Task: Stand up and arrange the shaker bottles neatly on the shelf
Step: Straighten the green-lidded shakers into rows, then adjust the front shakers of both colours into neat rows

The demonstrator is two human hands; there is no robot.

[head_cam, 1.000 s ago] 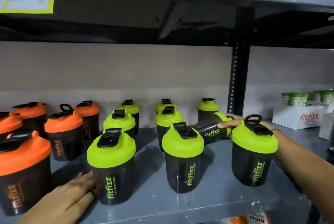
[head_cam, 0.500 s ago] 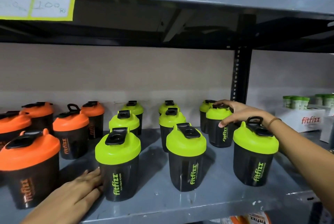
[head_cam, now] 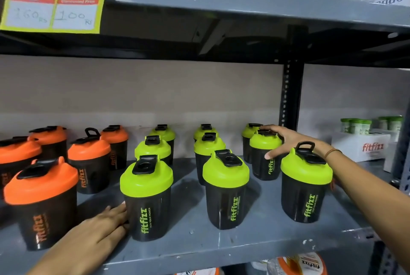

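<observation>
Several black shaker bottles stand upright on the grey shelf (head_cam: 199,250), orange-lidded ones at the left and green-lidded ones in three rows toward the right. My right hand (head_cam: 295,141) grips the lid of the middle green-lidded shaker (head_cam: 265,157) in the right row, thumb on its front side. Before it stands another green shaker (head_cam: 306,188) with a raised loop handle. My left hand (head_cam: 99,230) lies flat on the shelf, fingers touching the base of the front-left green shaker (head_cam: 147,201). A large orange-lidded shaker (head_cam: 42,203) stands just left of that hand.
A black perforated upright post (head_cam: 290,95) divides the shelf at the back right. Beyond it sits a white fitfizz box (head_cam: 361,148) with small green-capped containers. The shelf above (head_cam: 221,6) hangs low, with a yellow price tag (head_cam: 53,6) on its edge. Jars show below the shelf.
One second ago the right-row shaker lay on its side under my right hand; it now stands upright, still gripped at the lid. My left hand stayed beside the front-left green shaker.
</observation>
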